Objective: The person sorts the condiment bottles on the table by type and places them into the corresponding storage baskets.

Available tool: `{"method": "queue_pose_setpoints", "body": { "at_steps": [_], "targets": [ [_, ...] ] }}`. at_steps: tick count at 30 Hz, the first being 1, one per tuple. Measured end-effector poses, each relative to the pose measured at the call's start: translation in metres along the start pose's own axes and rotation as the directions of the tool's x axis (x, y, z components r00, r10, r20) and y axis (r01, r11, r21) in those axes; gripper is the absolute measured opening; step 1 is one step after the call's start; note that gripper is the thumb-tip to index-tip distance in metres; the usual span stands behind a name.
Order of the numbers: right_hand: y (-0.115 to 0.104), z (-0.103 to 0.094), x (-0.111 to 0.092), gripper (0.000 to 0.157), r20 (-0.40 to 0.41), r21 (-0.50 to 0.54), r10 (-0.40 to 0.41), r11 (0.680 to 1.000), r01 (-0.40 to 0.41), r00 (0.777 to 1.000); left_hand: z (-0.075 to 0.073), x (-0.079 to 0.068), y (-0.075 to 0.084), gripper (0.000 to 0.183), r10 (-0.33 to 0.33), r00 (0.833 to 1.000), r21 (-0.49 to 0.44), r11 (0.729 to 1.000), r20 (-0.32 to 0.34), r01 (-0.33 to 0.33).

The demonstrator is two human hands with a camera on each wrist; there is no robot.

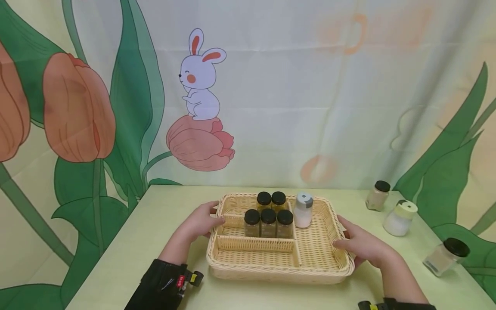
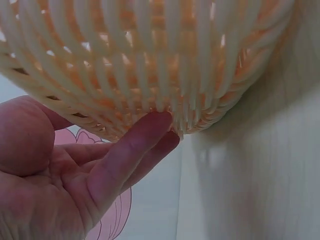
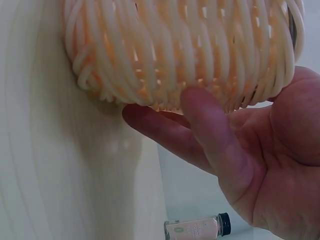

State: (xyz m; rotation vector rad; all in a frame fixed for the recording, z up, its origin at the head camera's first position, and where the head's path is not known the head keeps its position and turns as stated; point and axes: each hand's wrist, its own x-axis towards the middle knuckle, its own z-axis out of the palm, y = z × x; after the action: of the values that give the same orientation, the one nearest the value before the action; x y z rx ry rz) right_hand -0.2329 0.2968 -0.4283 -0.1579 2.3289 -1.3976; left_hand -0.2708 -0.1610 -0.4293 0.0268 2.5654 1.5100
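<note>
A pale wicker basket (image 1: 275, 273) with divided compartments sits between both hands in the head view. My left hand (image 1: 202, 220) grips its left end, thumb over the rim. In the left wrist view, fingertips (image 2: 155, 122) press against the woven side from below. My right hand (image 1: 362, 242) holds the right end the same way, its fingers (image 3: 207, 117) under the weave in the right wrist view. Inside stand two black-lidded jars (image 1: 271, 199) at the back and three more jars (image 1: 268, 224) in the middle compartment. A white shaker bottle (image 1: 303, 212) stands in the right compartment.
On the table's right side are a black-lidded jar (image 1: 377, 196), a white jar with a yellow-green lid (image 1: 400, 218) and a tilted-looking black-lidded jar (image 1: 445, 256). A printed curtain (image 1: 271, 107) with a rabbit and tulips hangs behind the pale table (image 1: 128, 258).
</note>
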Motion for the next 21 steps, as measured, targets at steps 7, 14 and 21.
{"method": "queue_pose_setpoints", "body": {
  "at_steps": [7,14,21],
  "targets": [
    [-0.001,-0.002,-0.003,0.092,-0.036,-0.037,0.024,0.999,-0.026,0.999,0.000,0.000,-0.004,0.073,0.012,1.000,-0.048,0.999,0.011,-0.012],
    [-0.014,-0.013,-0.014,0.094,-0.085,-0.122,-0.024,0.992,0.013,0.996,0.001,0.002,-0.004,0.073,0.011,1.000,-0.086,0.996,0.026,-0.009],
    [-0.038,-0.026,-0.016,0.083,-0.175,-0.358,-0.198,0.925,0.124,0.965,0.000,0.001,-0.007,0.073,0.001,1.000,-0.088,0.996,0.015,0.000]
  ]
}}
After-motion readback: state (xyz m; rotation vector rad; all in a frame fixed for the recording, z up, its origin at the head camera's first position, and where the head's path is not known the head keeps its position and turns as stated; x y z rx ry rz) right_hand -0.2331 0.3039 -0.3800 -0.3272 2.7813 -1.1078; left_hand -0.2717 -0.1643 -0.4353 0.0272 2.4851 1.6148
